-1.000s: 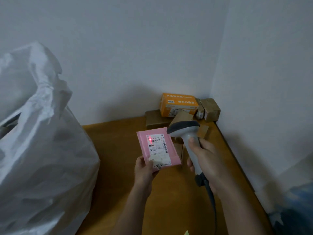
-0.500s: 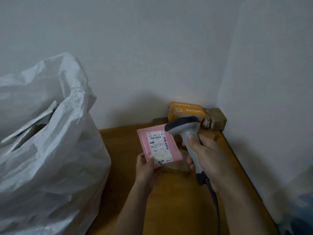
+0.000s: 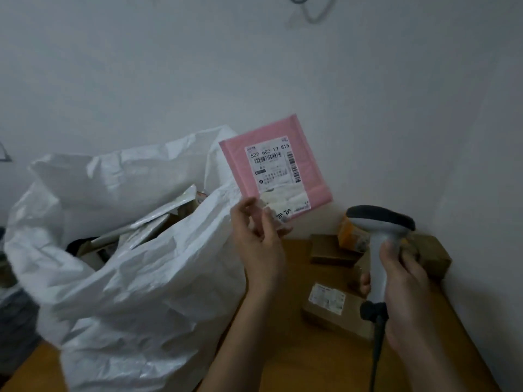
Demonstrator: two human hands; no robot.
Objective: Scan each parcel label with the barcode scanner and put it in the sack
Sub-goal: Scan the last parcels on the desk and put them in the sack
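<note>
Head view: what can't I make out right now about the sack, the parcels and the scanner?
- White sack: its contents are mostly hidden by its own folded wall, so no count.
- Pink parcel, pinched by the left hand: small label print is too fine to read.
- Barcode scanner in the right hand: trigger hidden by the fingers, cable cut off at the bottom edge.
- Orange box: largely behind the scanner.

Wooden counter (image 3: 283,363), brown, runs into a room corner; bare surface visible in the lower centre. White painted wall (image 3: 141,66) behind it, second wall (image 3: 467,137) on the right side, the two meeting at the corner. Grey loop of cable (image 3: 314,11) hangs on the back wall near the top edge. Dark, blurred objects (image 3: 17,315) at the far left edge, low down; identity cannot be determined.
</note>
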